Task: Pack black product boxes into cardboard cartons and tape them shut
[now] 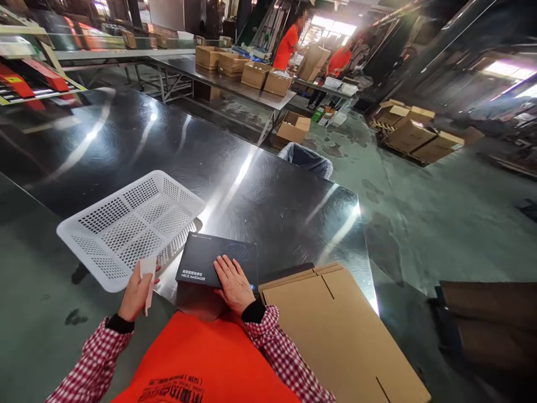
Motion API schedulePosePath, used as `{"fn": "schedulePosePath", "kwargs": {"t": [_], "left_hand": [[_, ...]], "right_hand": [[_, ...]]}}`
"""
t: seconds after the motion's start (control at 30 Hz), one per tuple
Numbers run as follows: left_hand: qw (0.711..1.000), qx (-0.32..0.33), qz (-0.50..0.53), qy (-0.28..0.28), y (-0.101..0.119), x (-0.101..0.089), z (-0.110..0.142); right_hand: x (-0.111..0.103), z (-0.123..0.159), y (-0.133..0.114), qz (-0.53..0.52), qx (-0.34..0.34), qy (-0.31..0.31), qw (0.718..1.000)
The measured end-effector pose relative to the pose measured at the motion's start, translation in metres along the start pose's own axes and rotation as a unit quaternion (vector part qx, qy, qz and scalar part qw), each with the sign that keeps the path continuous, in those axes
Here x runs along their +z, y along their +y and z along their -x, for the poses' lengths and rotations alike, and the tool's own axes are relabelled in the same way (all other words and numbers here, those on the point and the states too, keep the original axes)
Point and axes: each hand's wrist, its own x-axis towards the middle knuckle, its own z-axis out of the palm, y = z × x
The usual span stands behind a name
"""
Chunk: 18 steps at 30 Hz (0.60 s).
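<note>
While the right hand (233, 284) lies flat on the dark box (212, 261), long axis crosswise; left hand (136, 294) pinches a white slip (148, 275) just left of it.

one white basket (126, 224), one black box (210, 260), two hands (136, 291)

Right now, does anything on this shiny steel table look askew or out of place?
Yes. The white perforated plastic basket sits skewed, its near corner hanging over the metal table's edge. The left hand holds a small white slip beside it. The right hand rests flat on the black neck massager box, which looks intact.
</note>
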Motion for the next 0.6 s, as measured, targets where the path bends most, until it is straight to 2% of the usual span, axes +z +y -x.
{"fn": "schedulePosePath", "kwargs": {"t": [0.1,0.23,0.3,0.37,0.43,0.47,0.53,0.6], "left_hand": [[1.000,0.013,0.018,0.011,0.000,0.005,-0.021],[0.999,0.003,0.042,0.035,0.016,0.018,-0.055],[0.998,-0.006,0.049,0.041,0.028,0.024,-0.071],[0.998,-0.007,0.053,0.044,0.039,0.029,-0.081],[0.997,-0.005,0.062,0.044,0.046,0.031,-0.082],[0.997,-0.006,0.067,0.042,0.049,0.031,-0.079],[0.996,-0.027,0.082,0.025,0.052,0.027,-0.068],[0.992,-0.076,0.096,-0.006,0.052,0.020,-0.052]], "right_hand": [[0.000,0.000,0.003,-0.007,-0.004,-0.007,1.000],[-0.001,-0.002,0.004,-0.045,0.000,-0.018,0.999],[-0.003,-0.004,0.005,-0.102,0.003,-0.016,0.995],[-0.008,-0.005,0.012,-0.233,0.022,0.002,0.972],[-0.017,-0.002,0.027,-0.367,0.059,0.037,0.927],[-0.023,0.004,0.036,-0.431,0.093,0.075,0.894],[-0.035,0.021,0.055,-0.537,0.178,0.182,0.804],[-0.044,0.045,0.068,-0.608,0.263,0.274,0.697]]}}
